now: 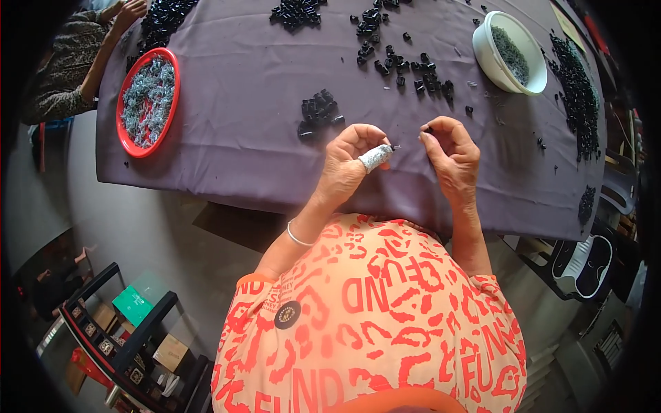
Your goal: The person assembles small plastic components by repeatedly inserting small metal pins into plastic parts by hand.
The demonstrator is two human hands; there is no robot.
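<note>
Protruding from the closed fingers of the left hand [344, 157], a small dark part [395, 147] with a thin tip is gripped just beyond a silver wrap [374, 158] on the thumb. Its long axis appears to be set roughly crosswise, with the tip pointed right, toward the right hand [456, 160]; finer orientation cannot be told at this size. A black piece [428, 130] is pinched between the thumb and forefinger of the right hand; its long axis cannot be told, as it is mostly covered. The piece is located to the right of the tip and slightly farther from the body, and the two are separated by an open gap above the table [241, 103]. A pile of black parts [319, 113] is placed nearer to the left hand, while a white bowl [486, 58] is positioned beyond the right.
</note>
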